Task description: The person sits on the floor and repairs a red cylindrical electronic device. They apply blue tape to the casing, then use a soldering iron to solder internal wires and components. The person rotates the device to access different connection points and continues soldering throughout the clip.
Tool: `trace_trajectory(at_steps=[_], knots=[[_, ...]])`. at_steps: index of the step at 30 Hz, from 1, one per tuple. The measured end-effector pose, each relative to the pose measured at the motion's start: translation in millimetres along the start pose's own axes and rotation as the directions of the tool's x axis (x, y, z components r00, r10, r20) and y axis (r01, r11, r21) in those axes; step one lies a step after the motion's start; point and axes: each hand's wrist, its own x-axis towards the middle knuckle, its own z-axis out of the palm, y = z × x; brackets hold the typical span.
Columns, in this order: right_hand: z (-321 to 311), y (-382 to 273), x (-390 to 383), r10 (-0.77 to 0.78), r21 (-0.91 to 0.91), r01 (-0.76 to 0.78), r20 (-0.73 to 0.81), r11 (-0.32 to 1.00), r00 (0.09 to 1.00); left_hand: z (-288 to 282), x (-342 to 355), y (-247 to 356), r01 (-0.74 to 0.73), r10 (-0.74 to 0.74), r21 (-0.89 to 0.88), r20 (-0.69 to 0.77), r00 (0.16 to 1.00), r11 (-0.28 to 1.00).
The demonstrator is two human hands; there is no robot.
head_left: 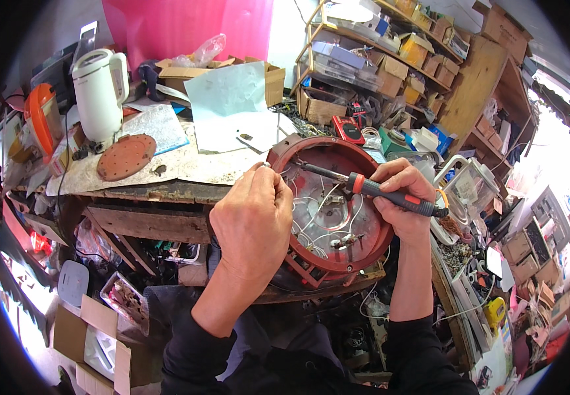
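My right hand (403, 191) is closed round a soldering iron (390, 194) with a dark grey and red handle. Its metal shaft reaches left across a round red-brown metal housing (354, 268), the tip near the housing's upper left rim. White wires (311, 230) run over the metal floor inside the housing, between small terminals. At the housing's left rim my left hand (252, 214) is closed in a pinch. A small pale bit shows at its fingertips, too small to name. The hand hides part of the left rim.
On the bench to the left are a round rusty plate (127, 158), a white jug (97, 92) and a pale paper sheet (229, 99). A red meter (348, 130) lies behind the housing. A clear jug (472, 187) stands right; an open cardboard box (100, 342) is lower left.
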Motion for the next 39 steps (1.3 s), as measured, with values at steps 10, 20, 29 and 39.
trace_trajectory(at_steps=[10, 20, 29, 39], knots=[[-0.1, 1.0, 0.8, -0.03, 0.001, 0.03, 0.012, 1.0, 0.999, 1.5, -0.4, -2.0, -0.005, 0.005, 0.023, 0.0, 1.0, 1.0], [2.7, -13.1, 3.7, -0.031, -0.13, 0.037, 0.046, 0.991, 0.998, 2.6, 0.1, -2.8, -0.022, 0.022, 0.052, -0.006, 1.0, 0.998], [4.3, -28.1, 22.0, -0.037, -0.249, 0.063, 0.11, 0.966, 0.993, 1.1, 0.0, -3.1, -0.007, 0.006, 0.053, 0.021, 1.0, 0.999], [2.1, -29.8, 28.3, -0.021, -0.222, 0.048, 0.122, 0.974, 0.992, -1.7, 3.5, -0.2, -0.024, 0.016, 0.103, 0.083, 0.996, 0.994]])
